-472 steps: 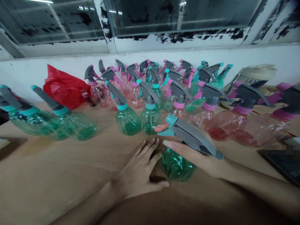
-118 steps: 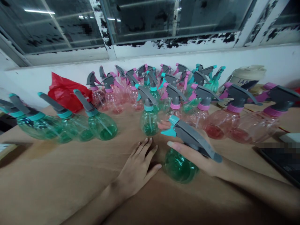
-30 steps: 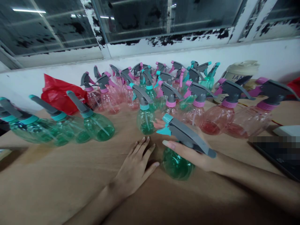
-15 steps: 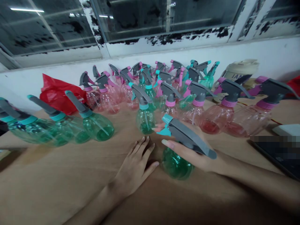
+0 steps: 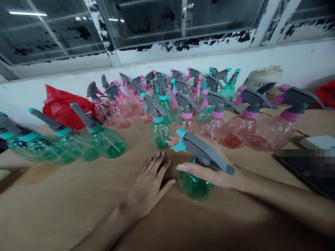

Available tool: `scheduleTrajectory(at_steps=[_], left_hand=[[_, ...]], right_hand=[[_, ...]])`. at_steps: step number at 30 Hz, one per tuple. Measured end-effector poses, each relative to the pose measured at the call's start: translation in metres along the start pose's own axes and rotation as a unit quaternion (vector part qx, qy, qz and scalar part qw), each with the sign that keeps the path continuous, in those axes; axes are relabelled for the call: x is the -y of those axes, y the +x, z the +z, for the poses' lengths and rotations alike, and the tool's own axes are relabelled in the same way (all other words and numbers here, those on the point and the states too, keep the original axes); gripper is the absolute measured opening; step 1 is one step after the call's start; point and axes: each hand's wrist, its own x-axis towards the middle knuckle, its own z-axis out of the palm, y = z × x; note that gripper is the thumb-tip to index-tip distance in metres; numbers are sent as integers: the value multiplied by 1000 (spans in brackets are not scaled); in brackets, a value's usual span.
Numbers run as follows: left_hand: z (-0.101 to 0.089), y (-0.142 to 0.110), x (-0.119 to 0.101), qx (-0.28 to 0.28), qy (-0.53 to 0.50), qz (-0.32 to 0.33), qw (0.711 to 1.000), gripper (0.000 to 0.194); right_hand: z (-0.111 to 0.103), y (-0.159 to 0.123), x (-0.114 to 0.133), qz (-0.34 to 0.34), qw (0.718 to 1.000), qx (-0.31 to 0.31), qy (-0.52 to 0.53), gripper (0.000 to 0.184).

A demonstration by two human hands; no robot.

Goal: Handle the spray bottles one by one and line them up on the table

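Observation:
A green spray bottle (image 5: 194, 184) with a grey and teal trigger head stands on the wooden table (image 5: 65, 195) in front of me. My right hand (image 5: 209, 170) is wrapped round its neck under the trigger head. My left hand (image 5: 148, 188) lies flat on the table just left of the bottle, fingers spread, holding nothing.
Three green bottles (image 5: 104, 139) stand in a row at the left. Several pink and green spray bottles (image 5: 183, 101) crowd the back along the wall, with pink bottles (image 5: 240, 125) at the right. A red bag (image 5: 65, 108), a beige tub (image 5: 264, 78) and a dark flat device (image 5: 306, 170) lie around.
Since 15.7 s ago one green bottle has joined the left row, leaving one in the middle. Over the last second my hands and the held bottle have stayed as they were.

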Motion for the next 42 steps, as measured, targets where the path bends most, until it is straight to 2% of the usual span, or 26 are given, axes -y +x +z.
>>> scheduleTrajectory(at_steps=[5, 9, 11, 14, 17, 22, 27, 30, 34, 38, 42], left_hand=[[2, 0, 2, -2, -3, 2, 1000, 49], [0, 1, 2, 32, -1, 4, 999, 49], [-1, 1, 2, 34, 4, 2, 999, 51], [-1, 2, 2, 36, 7, 0, 999, 53], [-3, 1, 1, 45, 10, 3, 999, 53], [-10, -13, 2, 40, 10, 17, 999, 52], [-21, -49, 16, 17, -4, 2, 1000, 49], [-27, -73, 31, 9, -8, -18, 1000, 50], [-31, -95, 52, 9, -5, -61, 998, 53], [-33, -104, 63, 10, -9, -92, 996, 51], [-32, -102, 64, 26, -15, -100, 995, 49]], right_hand=[[-3, -3, 4, 26, 999, -10, -26, 53], [-11, -10, -5, 30, 999, 9, -30, 86], [-16, -18, -9, 40, 998, 12, -54, 92], [-22, -32, -5, 62, 988, -10, -138, 69], [-22, -42, 8, 44, 971, -35, -233, 43], [-13, -44, 21, 72, 956, -37, -281, 37], [13, -23, 14, 70, 959, -34, -271, 48], [41, 4, 7, 35, 966, -18, -255, 42], [81, 44, -4, 8, 964, -24, -263, 45], [107, 77, -11, 18, 961, -32, -273, 47], [117, 97, -14, 49, 956, -38, -287, 46]])
